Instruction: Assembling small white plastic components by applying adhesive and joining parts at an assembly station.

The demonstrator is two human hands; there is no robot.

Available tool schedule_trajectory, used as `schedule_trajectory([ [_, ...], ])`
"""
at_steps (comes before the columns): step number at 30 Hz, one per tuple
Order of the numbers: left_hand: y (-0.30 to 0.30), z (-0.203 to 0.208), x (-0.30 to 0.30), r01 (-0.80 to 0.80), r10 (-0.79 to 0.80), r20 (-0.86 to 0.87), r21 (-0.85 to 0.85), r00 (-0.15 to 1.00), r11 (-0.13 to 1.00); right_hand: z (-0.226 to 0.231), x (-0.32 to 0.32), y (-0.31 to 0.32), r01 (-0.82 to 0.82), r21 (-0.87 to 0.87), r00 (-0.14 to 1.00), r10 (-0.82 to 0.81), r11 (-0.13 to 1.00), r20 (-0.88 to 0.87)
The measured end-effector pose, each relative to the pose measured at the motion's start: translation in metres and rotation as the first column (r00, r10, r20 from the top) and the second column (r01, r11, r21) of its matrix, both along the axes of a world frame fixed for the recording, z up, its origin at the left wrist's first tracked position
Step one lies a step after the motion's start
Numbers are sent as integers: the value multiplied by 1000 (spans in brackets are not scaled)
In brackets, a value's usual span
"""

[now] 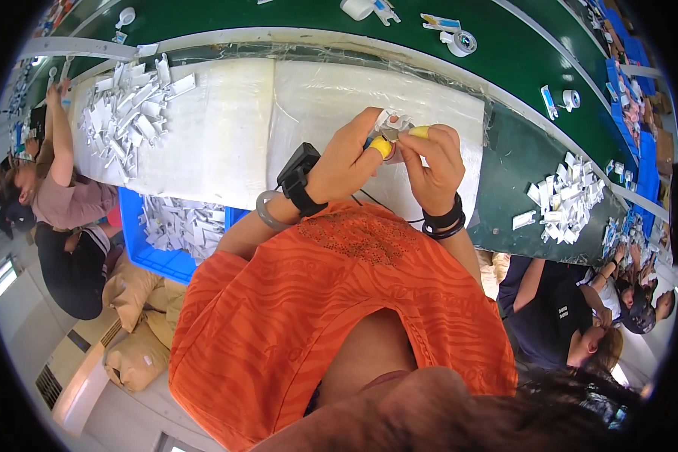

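Observation:
My left hand (346, 158) is closed on a small white plastic part (386, 118) with a greyish piece at it, above the white-covered worktop. My right hand (435, 169) meets it from the other side, its thumb and fingers pinched at the same part. Yellow finger covers (382, 146) show on both hands. The fingers hide much of the part, so its exact kind cannot be made out.
White plastic pieces lie in a heap (132, 109) at the left and another pile (567, 197) at the right. A blue bin (132, 226) holds more. Beyond the worktop (226, 113), a green conveyor (279, 16) carries white round parts. Co-workers sit on both sides.

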State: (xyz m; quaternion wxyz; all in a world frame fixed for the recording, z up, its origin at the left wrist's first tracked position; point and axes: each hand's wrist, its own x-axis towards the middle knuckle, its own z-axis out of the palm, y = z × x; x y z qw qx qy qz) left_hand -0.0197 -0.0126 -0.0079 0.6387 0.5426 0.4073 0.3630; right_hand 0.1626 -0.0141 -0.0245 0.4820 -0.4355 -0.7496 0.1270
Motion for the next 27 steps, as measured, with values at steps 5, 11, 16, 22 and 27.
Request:
schedule_trajectory([
  [5,0,-4,0,-8,8,-23,35,1000,999,-1,0,0,3,-4,1000,-3,1000,10],
  [11,1,-5,2,-41,45,-18,179,999,983,-4,-2,1,20,4,1000,-20,1000,2],
  [16,0,-10,5,-70,79,-54,155,995,985,0,-1,4,-13,7,1000,13,1000,28],
  [22,-1,-13,7,-81,91,-61,156,994,984,-2,2,6,-23,25,997,22,999,72],
  [27,-1,-12,6,-64,81,-94,174,992,983,0,0,3,-15,28,996,13,1000,86],
])
